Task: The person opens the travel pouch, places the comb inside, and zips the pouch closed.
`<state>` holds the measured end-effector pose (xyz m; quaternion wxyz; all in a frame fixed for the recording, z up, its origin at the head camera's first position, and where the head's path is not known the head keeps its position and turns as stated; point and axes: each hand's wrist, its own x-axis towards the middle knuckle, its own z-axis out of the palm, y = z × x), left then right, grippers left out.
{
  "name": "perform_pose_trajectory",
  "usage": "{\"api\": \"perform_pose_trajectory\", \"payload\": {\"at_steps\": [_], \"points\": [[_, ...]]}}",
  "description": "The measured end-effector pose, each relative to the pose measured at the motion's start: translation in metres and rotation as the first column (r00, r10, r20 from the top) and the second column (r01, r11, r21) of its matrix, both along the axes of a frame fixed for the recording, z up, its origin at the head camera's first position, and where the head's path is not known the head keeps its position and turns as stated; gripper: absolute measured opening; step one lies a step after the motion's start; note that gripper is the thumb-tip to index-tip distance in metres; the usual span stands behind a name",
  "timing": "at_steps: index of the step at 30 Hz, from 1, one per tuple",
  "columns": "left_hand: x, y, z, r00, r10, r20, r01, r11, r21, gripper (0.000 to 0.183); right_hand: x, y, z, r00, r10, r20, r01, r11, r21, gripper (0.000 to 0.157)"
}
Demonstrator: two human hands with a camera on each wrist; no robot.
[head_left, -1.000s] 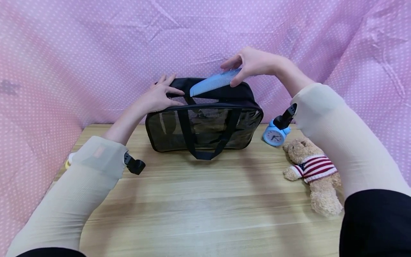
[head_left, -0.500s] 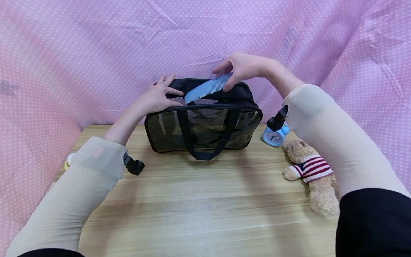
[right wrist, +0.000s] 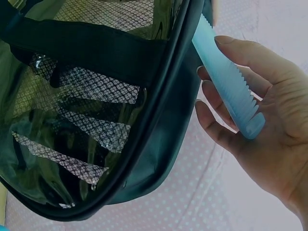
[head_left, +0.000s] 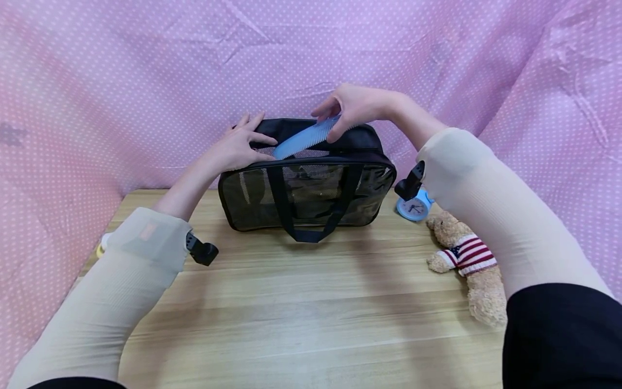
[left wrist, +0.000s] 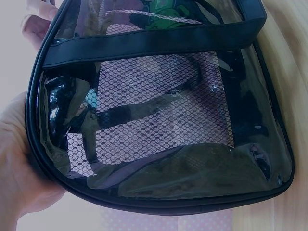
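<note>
A black toiletry bag (head_left: 245, 200) with a see-through front and a drooping strap handle stands on the table, its top unzipped. My left hand (head_left: 238, 148) rests on the bag's upper left with fingers spread across the opening. Between the thumb and fingers of my right hand (head_left: 362, 104) is a light blue comb (head_left: 300, 141), pinched near one end. The comb slants down to the left, its lower end at the opening and out of sight behind the front rim. Through the clear panel, the left wrist view shows something green (left wrist: 166, 15) and mesh.
Right of the bag is a blue alarm clock (head_left: 413, 207), partly behind the wrist camera. A teddy bear (head_left: 486, 297) in a striped shirt lies beside my right forearm. A white and yellow thing (head_left: 101, 247) peeks out by my left forearm. Pink dotted cloth (head_left: 311, 48) hangs behind.
My right hand has moved left and slightly down with the comb, whose lower end has gone from above the bag into its opening. The left hand stays nearly still.
</note>
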<state>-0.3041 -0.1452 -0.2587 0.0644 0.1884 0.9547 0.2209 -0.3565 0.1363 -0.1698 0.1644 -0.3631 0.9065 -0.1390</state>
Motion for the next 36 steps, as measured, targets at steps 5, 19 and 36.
{"api": "perform_pose_trajectory", "payload": {"at_steps": [5,19,36], "points": [[0.0002,0.0003,0.0002,1.000,-0.005,-0.004,0.005,1.000,-0.006,0.053,-0.0021,-0.0014,-0.0028,1.000,0.003,0.000,-0.003,1.000,-0.002,0.070],[-0.0002,0.0016,0.0009,1.000,-0.002,0.001,0.002,1.000,0.003,0.052,0.0014,-0.0053,-0.0057,1.000,0.006,0.007,-0.006,1.000,0.019,0.071],[0.0014,-0.0016,-0.0004,1.000,-0.015,-0.008,0.015,1.000,0.017,0.050,0.0022,-0.0006,-0.0027,0.999,-0.031,0.034,0.032,0.999,-0.032,0.062]]}}
